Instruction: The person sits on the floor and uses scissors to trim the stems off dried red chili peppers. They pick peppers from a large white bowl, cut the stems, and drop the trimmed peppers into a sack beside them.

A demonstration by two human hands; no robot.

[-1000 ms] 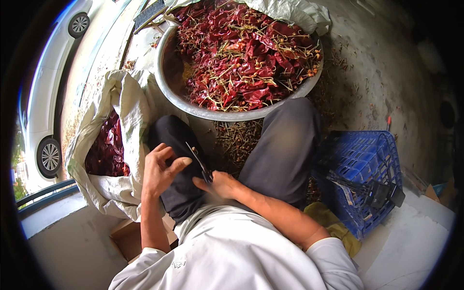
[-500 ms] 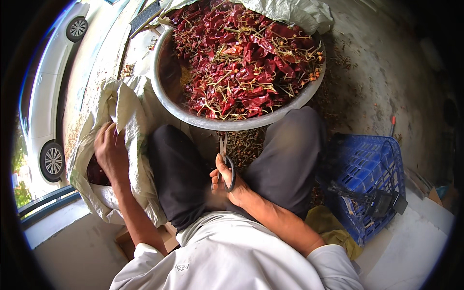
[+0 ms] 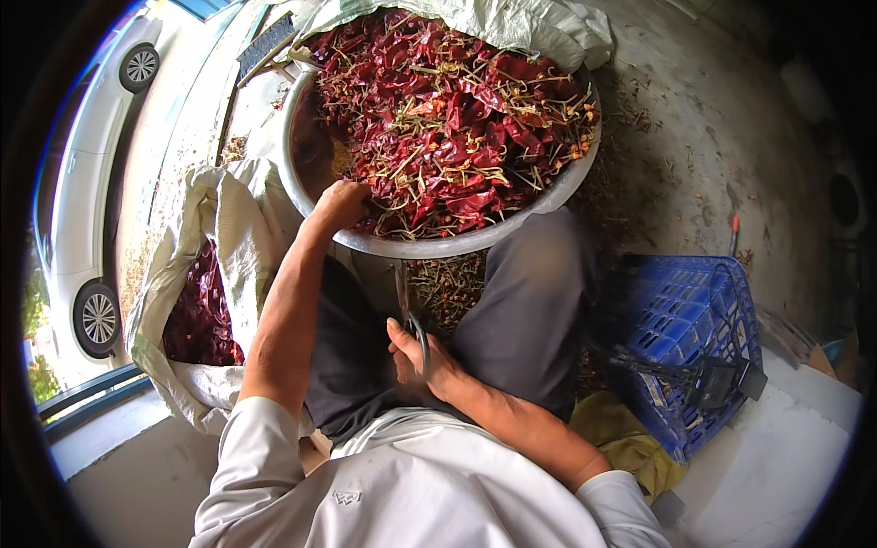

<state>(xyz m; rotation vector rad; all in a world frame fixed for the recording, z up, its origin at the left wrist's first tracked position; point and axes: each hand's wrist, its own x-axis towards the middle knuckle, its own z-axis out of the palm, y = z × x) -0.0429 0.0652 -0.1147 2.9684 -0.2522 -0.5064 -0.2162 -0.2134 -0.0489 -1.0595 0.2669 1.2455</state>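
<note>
In my head view the large round metal basin (image 3: pixel 429 247) stands on the floor (image 3: pixel 722 164) in front of the person's knees, and it is heaped with red peppers (image 3: pixel 475 146). These peppers look dry and wrinkled, with a shiny deep red skin, and many thin straw-coloured stems lie among them. At the left inner side of the basin, where the heap is lower, I notice a yellowish patch, too small for me to identify. A whitish sheet (image 3: pixel 516 27) lies over the far rim.

To the left of the person's legs I have the white woven sack (image 3: pixel 247 215), its mouth spread wide and folded back; the peppers inside (image 3: pixel 199 310) are of a darker red. On the right side, a blue plastic crate (image 3: pixel 694 301) stands tilted, and a dark box-like object (image 3: pixel 722 382) is at its near side. What the crate contains, I cannot tell.

My two hands are apart. The left hand (image 3: pixel 344 203) reaches over the near left rim, with bent fingers at the edge of the pepper heap; whether they grip a pepper, I cannot tell. The right hand (image 3: pixel 434 367) is between the thighs, closed around the dark handle of the scissors (image 3: pixel 419 332), whose metal blades point toward the basin. Below this rim, loose brown stems (image 3: pixel 448 292) cover the floor.
</note>
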